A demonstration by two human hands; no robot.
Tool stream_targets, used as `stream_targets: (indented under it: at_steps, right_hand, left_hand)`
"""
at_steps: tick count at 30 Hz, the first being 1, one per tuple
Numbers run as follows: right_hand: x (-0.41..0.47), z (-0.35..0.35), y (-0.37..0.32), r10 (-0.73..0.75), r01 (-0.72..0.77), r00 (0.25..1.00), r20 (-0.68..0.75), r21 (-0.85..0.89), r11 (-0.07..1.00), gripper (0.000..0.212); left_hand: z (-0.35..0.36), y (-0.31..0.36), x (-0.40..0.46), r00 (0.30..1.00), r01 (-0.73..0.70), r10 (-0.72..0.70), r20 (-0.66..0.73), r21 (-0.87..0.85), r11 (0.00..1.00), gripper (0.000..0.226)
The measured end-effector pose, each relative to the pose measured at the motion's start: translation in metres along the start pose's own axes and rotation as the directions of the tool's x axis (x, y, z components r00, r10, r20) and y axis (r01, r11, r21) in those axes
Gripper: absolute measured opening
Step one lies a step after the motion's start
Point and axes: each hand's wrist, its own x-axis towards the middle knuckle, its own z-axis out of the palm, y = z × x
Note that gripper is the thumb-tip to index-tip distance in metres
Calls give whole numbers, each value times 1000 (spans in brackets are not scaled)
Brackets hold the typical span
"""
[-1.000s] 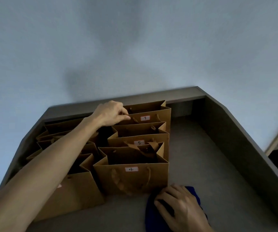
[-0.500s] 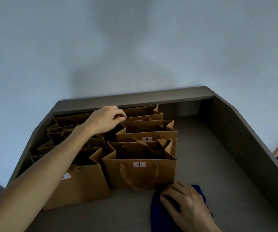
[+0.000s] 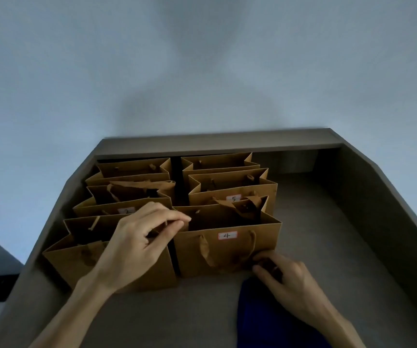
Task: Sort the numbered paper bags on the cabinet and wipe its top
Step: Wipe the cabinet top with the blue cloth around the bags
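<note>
Brown numbered paper bags (image 3: 227, 249) are stood in two rows, centre frame, on the grey cabinet surface (image 3: 328, 234). Left hand (image 3: 137, 244): fingers curled, pinching the near-left bag's rim. Right hand (image 3: 285, 282): fingers curled on the dark blue cloth (image 3: 257, 320), lower right, touching bag 4.

The left hand (image 3: 137, 237) reaches forward on a bare forearm that enters from the lower left, back of the hand up, fingers curled with thumb and fingertips drawn together in a pinch; what they grip is not clear. The right hand (image 3: 283, 280) comes in from the lower right, knuckles up, fingers bent and tucked under, forearm bare and angled inward.
</note>
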Motion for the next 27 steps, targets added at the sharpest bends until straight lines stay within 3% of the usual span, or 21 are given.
stream_targets:
  at_steps: [4, 8, 10, 13, 16, 17, 21, 25, 27]
  right_hand:
    - [-5, -9, 0, 58, -2, 974, -219, 249, 968, 17]
    - [9, -21, 10, 279, 30, 859, -430, 585, 810, 38]
    - [29, -24, 17, 384, 25, 823, -419, 702, 712, 36]
    - [62, -25, 27, 445, 3, 836, -320, 814, 580, 48]
    - [86, -26, 25, 448, -19, 867, -219, 883, 470, 87]
    - [94, -24, 23, 454, -23, 867, -205, 894, 448, 89]
    - [115, -17, 14, 534, -43, 832, -155, 939, 340, 55]
    - [124, -4, -2, 549, -94, 834, -45, 971, 222, 48]
    - [128, 2, -9, 561, -112, 827, -29, 970, 216, 52]
  left_hand:
    - [-1, 3, -43, 981, 115, -133, -145, -123, 986, 22]
    - [7, -1, -85, 897, 299, -368, -244, -277, 913, 32]
    - [13, -6, -101, 848, 389, -475, -233, -336, 858, 41]
    - [18, -16, -116, 739, 524, -645, -195, -435, 732, 55]
    - [19, -26, -120, 637, 587, -750, -180, -518, 622, 65]
    - [19, -29, -120, 611, 593, -773, -173, -546, 591, 67]
    - [17, -36, -116, 556, 581, -816, -160, -627, 519, 71]
    - [19, -40, -115, 547, 581, -822, -160, -634, 510, 60]
    - [19, -42, -116, 558, 590, -815, -158, -615, 523, 55]
